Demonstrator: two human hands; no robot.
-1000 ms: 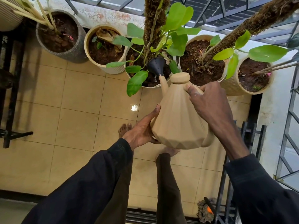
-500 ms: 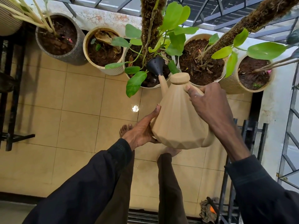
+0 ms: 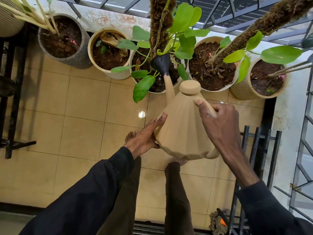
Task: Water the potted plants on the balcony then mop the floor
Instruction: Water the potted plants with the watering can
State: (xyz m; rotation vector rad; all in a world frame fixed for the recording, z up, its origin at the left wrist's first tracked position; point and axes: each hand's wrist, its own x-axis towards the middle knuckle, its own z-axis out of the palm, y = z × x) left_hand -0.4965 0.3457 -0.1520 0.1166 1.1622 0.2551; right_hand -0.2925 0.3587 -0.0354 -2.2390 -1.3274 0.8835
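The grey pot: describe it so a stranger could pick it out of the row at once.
Look at the row of plant pots along the foot of the balcony wall. The grey pot is second from the left end, beside a cream pot. It alone is dark, speckled grey; its neighbours are all pale, and thin pale stalks lean out of its soil.

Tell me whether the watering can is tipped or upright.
Tipped. The watering can leans forward, its black rose over the middle pot; right hand grips the handle, left hand steadies its side.

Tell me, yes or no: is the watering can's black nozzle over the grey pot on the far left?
No. The black nozzle hangs over the middle white pot, well apart from the grey pot.
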